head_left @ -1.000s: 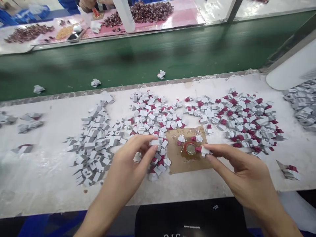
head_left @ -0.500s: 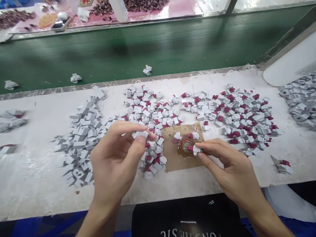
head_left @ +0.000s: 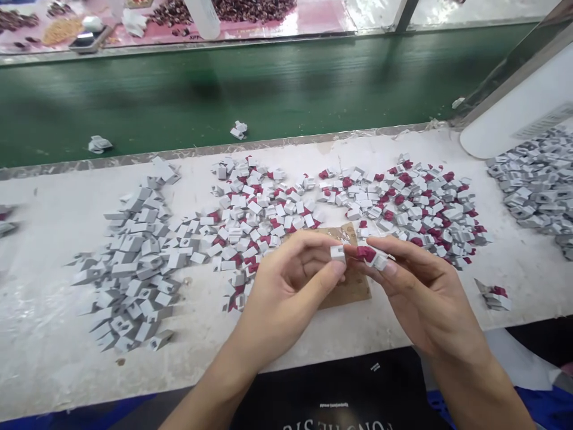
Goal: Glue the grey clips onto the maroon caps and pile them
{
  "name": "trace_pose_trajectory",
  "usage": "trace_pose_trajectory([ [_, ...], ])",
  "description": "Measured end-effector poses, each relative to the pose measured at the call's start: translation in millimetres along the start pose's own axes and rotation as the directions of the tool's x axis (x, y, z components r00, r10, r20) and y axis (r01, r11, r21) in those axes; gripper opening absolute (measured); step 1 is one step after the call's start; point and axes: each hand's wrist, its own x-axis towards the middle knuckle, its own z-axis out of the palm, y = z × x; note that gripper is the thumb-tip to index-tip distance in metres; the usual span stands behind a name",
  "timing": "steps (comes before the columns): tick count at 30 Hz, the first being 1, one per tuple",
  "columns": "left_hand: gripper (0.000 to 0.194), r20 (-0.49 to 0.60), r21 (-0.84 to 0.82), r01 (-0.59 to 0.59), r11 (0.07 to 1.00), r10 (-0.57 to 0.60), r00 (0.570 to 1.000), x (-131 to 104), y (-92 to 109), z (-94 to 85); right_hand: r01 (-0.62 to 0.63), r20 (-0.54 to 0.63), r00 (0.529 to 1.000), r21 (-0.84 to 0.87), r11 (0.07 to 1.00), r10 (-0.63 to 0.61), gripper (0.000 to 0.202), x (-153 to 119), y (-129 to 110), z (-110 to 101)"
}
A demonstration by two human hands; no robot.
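1. Evidently for fine control, the left hand pinches a small grey block between thumb and fingertips, leaving its notched face bare, near the centre of the frame.
2. Just to its right, the right hand grips a pale two-part piece by its grey end, probably so that its maroon end is free and points at the block; whether the two touch is hard to tell.
3. Both are held above brown cardboard, matte and partly hidden by the hands.
4. Plain, hard-edged grey blocks heap at left; mixed grey-and-maroon pieces lie at centre, with another mixed heap at right. The separate heaps seem meant to put each kind within reach.
5. Beneath them is a scuffed, whitish worktop; a smooth green strip crosses the upper frame.
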Motion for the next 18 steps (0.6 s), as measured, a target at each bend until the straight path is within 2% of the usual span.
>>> trace_pose_trajectory([
  [7,0.009,0.005,-0.025,-0.008,1.0,0.008,1.0,-1,-5,2.5,0.007,-0.01,1.0,-0.002,1.0,-0.007,0.016,1,1,-3],
  [14,0.013,0.02,0.07,-0.072,0.995,0.071,0.997,1,-10,0.7,0.094,0.04,0.995,-0.202,0.975,-0.088,0.022,-1,1,-10],
  [18,0.014,0.066,0.119,-0.055,0.991,0.048,0.997,1,-13,-0.4,0.096,0.058,0.995,-0.277,0.956,-0.083,0.021,0,-5,-11],
])
